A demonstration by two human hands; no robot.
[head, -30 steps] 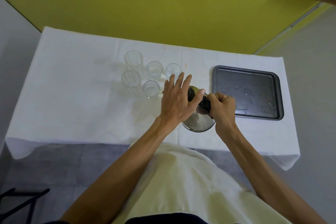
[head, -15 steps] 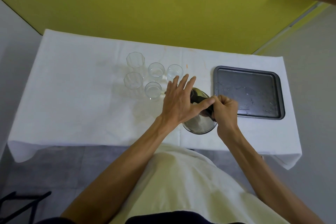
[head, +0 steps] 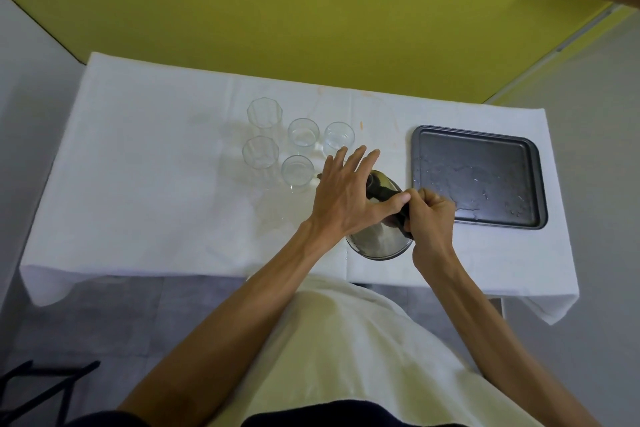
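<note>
Steel kettle (head: 379, 243) sits by the near edge of the table (head: 156, 184), glasses (head: 298, 170) just left and tray (head: 478, 130) right, left hand (head: 346, 194) flat on the lid with fingers spread, right hand (head: 431, 218) curled round its handle, so I reckon a jerky tilt could slosh water or clip the closest glass.

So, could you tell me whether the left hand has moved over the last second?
Yes. The left hand has edged right, toward the dark tray; its thumb now meets the right hand gripping the kettle's black handle.
</note>
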